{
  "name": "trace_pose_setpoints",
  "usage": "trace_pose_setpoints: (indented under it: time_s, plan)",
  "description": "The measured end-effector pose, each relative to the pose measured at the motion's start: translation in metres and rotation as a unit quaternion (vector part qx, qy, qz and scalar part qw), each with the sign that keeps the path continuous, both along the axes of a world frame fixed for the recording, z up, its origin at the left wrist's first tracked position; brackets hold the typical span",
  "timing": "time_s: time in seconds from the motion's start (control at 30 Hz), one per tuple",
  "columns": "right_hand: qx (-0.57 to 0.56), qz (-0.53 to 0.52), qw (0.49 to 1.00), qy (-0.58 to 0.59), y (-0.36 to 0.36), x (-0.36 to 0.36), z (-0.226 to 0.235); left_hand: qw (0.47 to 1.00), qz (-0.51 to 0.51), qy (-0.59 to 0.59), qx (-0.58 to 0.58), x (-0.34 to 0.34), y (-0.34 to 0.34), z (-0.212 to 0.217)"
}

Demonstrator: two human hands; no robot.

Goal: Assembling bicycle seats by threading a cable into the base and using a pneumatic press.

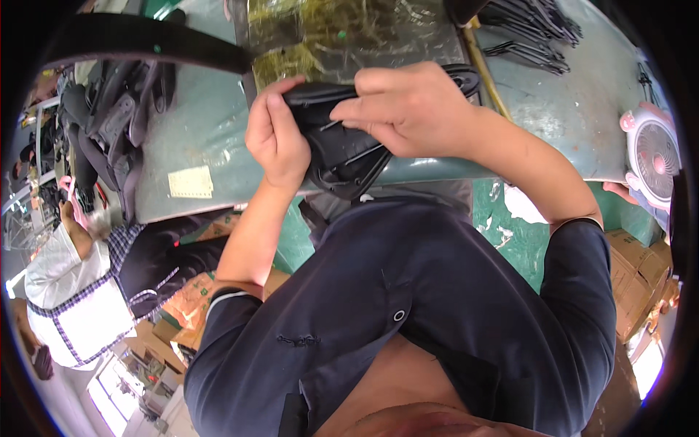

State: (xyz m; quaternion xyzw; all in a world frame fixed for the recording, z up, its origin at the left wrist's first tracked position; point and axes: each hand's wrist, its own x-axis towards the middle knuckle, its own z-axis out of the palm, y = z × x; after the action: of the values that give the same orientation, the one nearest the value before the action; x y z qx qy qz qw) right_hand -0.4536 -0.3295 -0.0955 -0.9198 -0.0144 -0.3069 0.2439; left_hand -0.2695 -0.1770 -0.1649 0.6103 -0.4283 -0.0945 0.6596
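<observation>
A black bicycle saddle point(342, 156), its hollow underside toward me, is held at the table's near edge. Thin metal rails show across its underside. My left hand point(278, 138) is closed round the saddle's left side, thumb pointing up. Over its right part lies my right hand point(415, 109), fingers curled and pinching at the rail area. What sits exactly under the right fingertips is hidden. A black rounded end point(464, 76) shows behind the right hand; I cannot tell whether it belongs to the same saddle.
A pad covered in yellowish tape point(357, 36) lies beyond my hands on the green table point(196, 138). Black saddle shells point(109, 124) are piled at left, black rails point(535, 29) at far right. A pink-white fan point(653, 156) stands right. Another person point(80, 284) works at left.
</observation>
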Motion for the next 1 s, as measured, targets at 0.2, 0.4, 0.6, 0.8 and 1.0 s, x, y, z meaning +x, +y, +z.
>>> trace_pose_setpoints:
  time_s: [0.2, 0.4, 0.6, 0.8, 1.0]
  plan:
    - [-0.102, -0.121, 0.987, -0.018, -0.048, 0.002, 0.038, 0.931, 0.023, -0.362, 0.050, 0.005, -0.002, 0.038]
    - [0.045, -0.291, 0.956, -0.011, 0.010, 0.001, -0.008, 0.943, 0.117, -0.293, 0.104, -0.037, -0.028, 0.048]
    - [-0.006, -0.337, 0.936, -0.099, -0.021, 0.038, -0.028, 0.925, 0.088, -0.353, 0.108, -0.005, -0.074, 0.043]
    - [0.004, -0.351, 0.928, -0.122, -0.035, 0.053, -0.032, 0.914, 0.117, -0.381, 0.069, 0.008, -0.090, 0.041]
    - [0.045, -0.365, 0.924, -0.109, -0.030, 0.044, -0.033, 0.931, 0.121, -0.345, 0.025, 0.003, -0.086, 0.036]
